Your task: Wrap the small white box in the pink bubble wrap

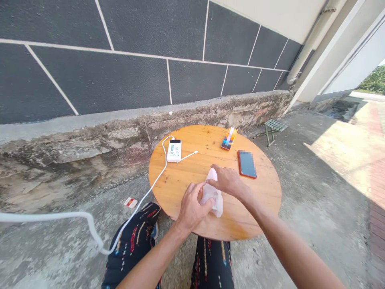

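Note:
Both hands are closed on a translucent, pale-pinkish soft wrap (217, 206), perhaps thin plastic, above the near part of the round wooden table (168, 188). My left hand (192, 205) grips its lower left side, thumb laid across the front. At the upper end, my right hand (225, 179) pinches it between thumb and fingers. I cannot make out whether anything is inside the wrap. To the right of my right hand lies a red-edged phone (247, 164), its screen blurred out.
A white power bank (174, 150) with a short cable and a long white cable (154, 185) sits at the table's left. Toward the back is a small orange and blue packet (229, 139). A folding stool (273, 127) stands beyond, and a red-white packet (130, 202) lies on the ground.

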### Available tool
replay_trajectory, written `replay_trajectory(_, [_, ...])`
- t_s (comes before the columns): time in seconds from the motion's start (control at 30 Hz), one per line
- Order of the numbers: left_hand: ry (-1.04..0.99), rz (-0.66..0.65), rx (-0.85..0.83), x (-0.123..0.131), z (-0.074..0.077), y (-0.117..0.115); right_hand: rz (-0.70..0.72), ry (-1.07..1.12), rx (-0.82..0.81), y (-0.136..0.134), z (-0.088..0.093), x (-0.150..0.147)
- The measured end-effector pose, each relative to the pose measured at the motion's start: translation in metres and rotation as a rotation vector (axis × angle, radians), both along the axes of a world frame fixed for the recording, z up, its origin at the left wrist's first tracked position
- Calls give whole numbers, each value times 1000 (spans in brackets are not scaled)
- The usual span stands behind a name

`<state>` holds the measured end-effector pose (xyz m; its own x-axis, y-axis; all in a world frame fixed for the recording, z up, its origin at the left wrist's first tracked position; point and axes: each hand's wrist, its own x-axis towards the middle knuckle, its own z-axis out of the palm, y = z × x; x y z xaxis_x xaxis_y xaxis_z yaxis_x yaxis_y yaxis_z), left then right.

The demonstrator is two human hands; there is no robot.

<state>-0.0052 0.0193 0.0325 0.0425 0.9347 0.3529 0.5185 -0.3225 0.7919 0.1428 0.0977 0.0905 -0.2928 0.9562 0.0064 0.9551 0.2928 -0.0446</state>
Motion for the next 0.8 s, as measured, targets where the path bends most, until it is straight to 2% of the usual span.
replay_trajectory(0.07, [17, 29, -41, 1, 1, 4, -23, -43, -18, -8, -6, -3])
replay_trajectory(0.17, [28, 62, -110, -4, -1, 8, -97, -25, -17, -15, -13, 11])
replay_trajectory(0.3, [2, 99, -137, -16, -5, 10, -195, 153, 2, -26, -25, 43])
replay_trajectory(0.4, [9, 97, -133, -19, 0, 11, -198, 311, 20, -33, -41, 62])
replay_trajectory(0.47, [82, 75, -114, -15, 9, 14, -174, 413, 52, -35, -52, 68])
replay_trajectory(0.63, [423, -40, -127, 3, 31, 30, -147, 571, 118, -35, -67, 74])
replay_trajectory(0.73, [554, -85, -160, 6, 34, 39, -143, 620, 147, -34, -71, 75])
replay_trajectory(0.8, [566, -72, -176, 3, 33, 44, -139, 647, 163, -34, -72, 76])
